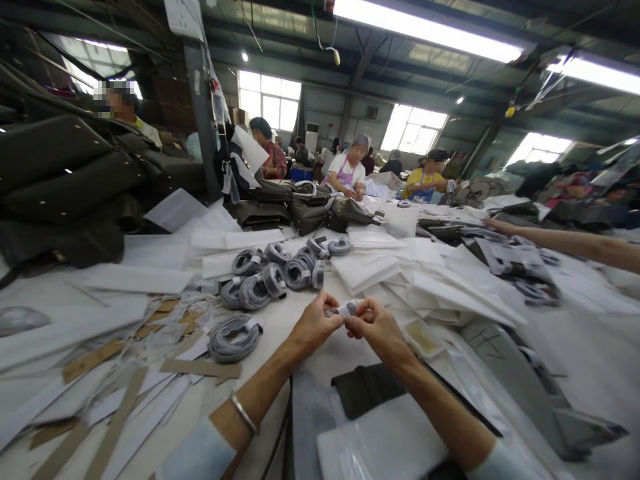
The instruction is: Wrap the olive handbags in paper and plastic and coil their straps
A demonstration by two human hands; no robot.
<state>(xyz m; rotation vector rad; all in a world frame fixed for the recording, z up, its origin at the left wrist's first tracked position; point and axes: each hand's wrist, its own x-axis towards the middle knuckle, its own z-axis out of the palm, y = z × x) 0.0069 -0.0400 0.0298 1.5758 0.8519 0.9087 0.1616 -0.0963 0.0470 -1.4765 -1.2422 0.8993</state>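
Both my hands meet over the middle of the table, pinching a small grey coil with a white band point(346, 310) between them. My left hand point(317, 321) is closed on its left end, and my right hand point(373, 325) is closed on its right end. Beyond them lies a cluster of grey coiled cords point(255, 291) with white bands. One larger grey coil point(235, 340) rests apart, to the left of my left hand. Below my hands are a dark green folded piece point(367, 389) and a white wrapped packet point(383, 440).
Brown and white strips point(120, 420) are strewn at left. White foam sheets point(430, 273) spread behind and to the right. Dark bags point(65, 173) are piled at far left. Another person's arm point(570, 243) reaches in from the right. Several people work farther back.
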